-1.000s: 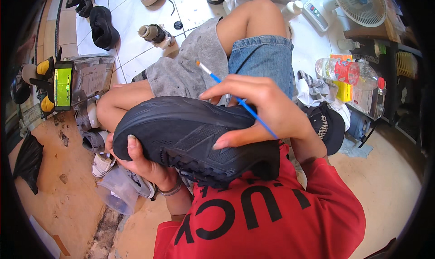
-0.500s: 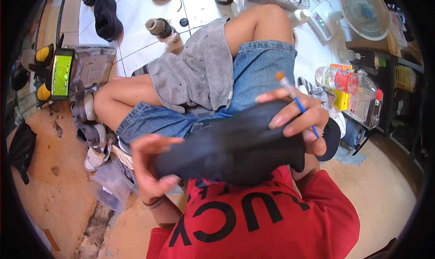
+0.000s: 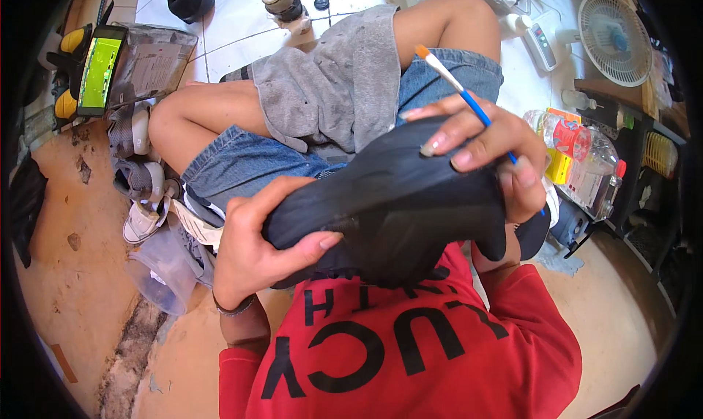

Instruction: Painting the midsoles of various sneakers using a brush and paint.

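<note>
Left hand (image 3: pixel 249 252), right hand (image 3: pixel 507 142) clamped on 1 black shoe (image 3: pixel 388 214) — right also holding 1 brush (image 3: pixel 475 108).

We look steeply down from the person's head, through the left of two fisheye cameras, upright and unmirrored. The red shirt (image 3: pixel 439 379) spreads along our lower edge, close beneath us; the black shoe (image 3: pixel 388 206) lies near, about mid-view. Beyond the knees (image 3: pixel 469 20) we see out to the tiled floor (image 3: pixel 236 25) and, upper right, a fan (image 3: pixel 616 38). Our rim curves into black.
</note>
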`<state>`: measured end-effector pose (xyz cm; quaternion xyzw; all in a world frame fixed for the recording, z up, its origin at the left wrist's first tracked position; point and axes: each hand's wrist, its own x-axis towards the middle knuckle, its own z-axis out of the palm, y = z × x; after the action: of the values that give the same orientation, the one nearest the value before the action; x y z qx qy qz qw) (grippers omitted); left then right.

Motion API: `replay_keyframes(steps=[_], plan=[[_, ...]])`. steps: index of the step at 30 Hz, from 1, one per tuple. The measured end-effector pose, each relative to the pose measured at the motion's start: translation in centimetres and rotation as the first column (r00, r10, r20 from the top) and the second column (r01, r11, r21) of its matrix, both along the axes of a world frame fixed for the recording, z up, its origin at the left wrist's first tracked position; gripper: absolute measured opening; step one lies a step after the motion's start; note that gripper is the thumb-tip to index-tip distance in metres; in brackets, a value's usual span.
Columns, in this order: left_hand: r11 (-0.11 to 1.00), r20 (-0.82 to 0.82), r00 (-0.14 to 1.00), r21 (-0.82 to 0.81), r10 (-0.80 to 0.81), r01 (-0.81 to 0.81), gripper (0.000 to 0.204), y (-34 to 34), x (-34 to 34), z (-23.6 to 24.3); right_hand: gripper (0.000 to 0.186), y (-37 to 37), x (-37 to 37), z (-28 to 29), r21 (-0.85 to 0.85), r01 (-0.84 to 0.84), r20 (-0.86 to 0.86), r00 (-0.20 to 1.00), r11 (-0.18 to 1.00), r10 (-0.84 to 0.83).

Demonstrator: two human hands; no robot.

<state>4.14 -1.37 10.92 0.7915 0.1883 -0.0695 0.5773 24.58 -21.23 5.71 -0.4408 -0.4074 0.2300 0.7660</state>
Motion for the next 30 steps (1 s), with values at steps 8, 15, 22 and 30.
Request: replay_keyframes(steps=[8,15,22,30], plan=[[0.996,-0.036,0.997,-0.056,0.072,-0.074,0.045,0.5,0.2,-0.8,0.04,1.4,-0.1,1.6,-0.202,0.014,-0.135,0.99,0.979,-0.042],[0.998,-0.001,0.999,-0.026,0.052,-0.052,0.044,0.7,-0.1,-1.1,0.04,1.6,-0.3,1.3,-0.208,-0.001,-0.199,0.979,0.978,-0.041],[0.967,0.079,0.995,-0.252,0.063,-0.041,0.055,0.9,-0.1,-0.9,0.038,1.7,0.0,0.6,-0.155,-0.022,-0.263,0.965,0.988,-0.02],[0.989,0.041,0.999,-0.144,-0.033,0.039,0.057,1.4,-0.5,-1.1,0.038,1.9,-0.6,0.7,-0.173,0.021,-0.31,0.948,0.985,-0.075]])
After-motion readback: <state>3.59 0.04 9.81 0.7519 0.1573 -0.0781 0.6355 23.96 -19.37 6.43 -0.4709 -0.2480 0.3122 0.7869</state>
